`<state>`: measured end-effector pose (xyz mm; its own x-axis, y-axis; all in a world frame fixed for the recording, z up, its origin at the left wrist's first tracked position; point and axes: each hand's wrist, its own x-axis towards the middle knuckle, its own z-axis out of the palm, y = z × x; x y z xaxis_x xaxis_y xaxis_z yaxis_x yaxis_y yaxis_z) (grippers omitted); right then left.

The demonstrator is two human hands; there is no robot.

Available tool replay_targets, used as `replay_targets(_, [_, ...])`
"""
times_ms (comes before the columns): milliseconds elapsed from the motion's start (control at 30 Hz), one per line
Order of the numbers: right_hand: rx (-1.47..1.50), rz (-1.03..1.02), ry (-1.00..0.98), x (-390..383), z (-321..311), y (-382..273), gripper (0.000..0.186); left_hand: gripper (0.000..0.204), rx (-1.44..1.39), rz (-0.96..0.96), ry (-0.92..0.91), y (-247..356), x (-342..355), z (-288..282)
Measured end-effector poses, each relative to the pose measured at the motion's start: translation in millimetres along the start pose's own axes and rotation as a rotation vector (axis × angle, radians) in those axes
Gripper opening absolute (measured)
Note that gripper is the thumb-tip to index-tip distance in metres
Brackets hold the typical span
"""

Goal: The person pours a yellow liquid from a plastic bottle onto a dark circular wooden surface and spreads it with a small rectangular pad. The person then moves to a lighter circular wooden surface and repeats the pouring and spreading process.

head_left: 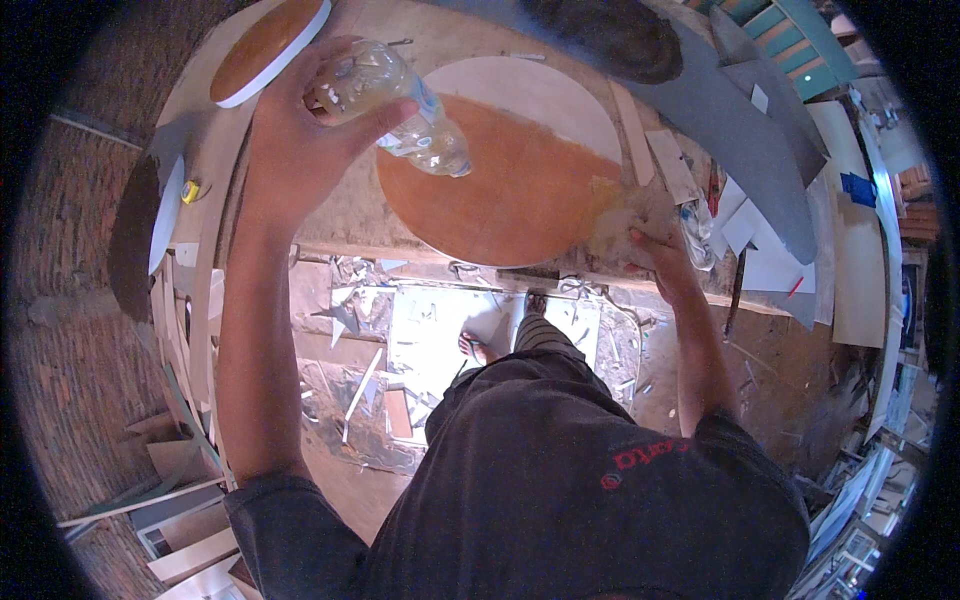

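1. Shirt (590, 530), dark: we are wearing it, red lettering and a round mark showing.
2. Right hand (662, 253): we are holding it by the right edge of the disc (490, 200), fingers partly curled; beside them a yellowish blur (608, 218) is showing, and we cannot tell whether they are gripping it.
3. Disc: lying flat on the table (345, 215), orange-brown nearer us, pale beyond, presumably within both hands' reach.
4. Left hand (300, 125): we are wrapping its fingers around the bottle (375, 85).
5. Bottle: clear, tilting above the disc, seemingly to point its neck there; its label (428, 103) is showing white and blue, print unreadable.
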<state>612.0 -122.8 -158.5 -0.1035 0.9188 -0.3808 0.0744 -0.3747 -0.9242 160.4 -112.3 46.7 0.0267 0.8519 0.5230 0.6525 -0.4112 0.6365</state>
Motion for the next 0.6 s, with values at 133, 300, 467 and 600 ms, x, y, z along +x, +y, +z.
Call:
replay_targets(133, [0.318, 0.070, 0.137, 2.4, 1.3, 2.7, 0.053, 0.069, -0.061, -0.007, 0.104, -1.5, 17.1, 0.8])
replay_targets(300, [0.080, -0.156, 0.127, 26.9, -8.9, -1.5, 0.052, 0.065, -0.202, -0.028, 0.223, -10.4, 47.7, 13.0])
replay_targets(467, [-0.398, -0.499, 0.288, 67.1, -3.2, -45.9, 0.048, 0.055, -0.495, -0.118, 0.262, -41.5, 85.7, 32.3])
replay_targets(600, [-0.224, -0.431, 0.244, 82.1, 1.7, -89.0, 0.045, 0.051, -0.650, -0.225, 0.276, -54.6, 115.0, 50.4])
